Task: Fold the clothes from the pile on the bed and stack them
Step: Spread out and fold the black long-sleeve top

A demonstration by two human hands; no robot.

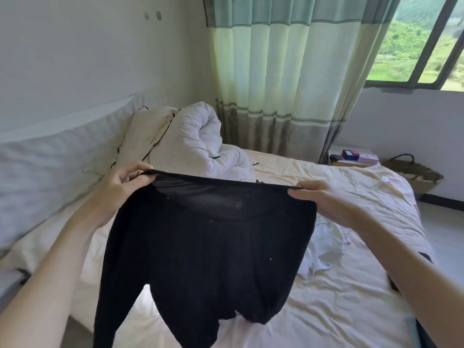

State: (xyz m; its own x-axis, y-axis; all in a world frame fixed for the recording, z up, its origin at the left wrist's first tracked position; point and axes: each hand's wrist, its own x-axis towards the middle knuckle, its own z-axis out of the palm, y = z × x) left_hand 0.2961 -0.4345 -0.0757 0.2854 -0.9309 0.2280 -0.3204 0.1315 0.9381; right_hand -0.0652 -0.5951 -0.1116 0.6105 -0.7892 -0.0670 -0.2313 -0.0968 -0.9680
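Behind held black pants (211, 247), white garment (324, 247) partly hidden.

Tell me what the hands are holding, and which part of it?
Black pants, held up over the bed. The left hand and right hand each pinch one end of the waistband.

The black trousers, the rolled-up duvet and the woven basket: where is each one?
black trousers (200, 247): head view, on the seat below the waistband.
rolled-up duvet (190, 136): head view, on its white bulge.
woven basket (414, 172): head view, on its side wall.
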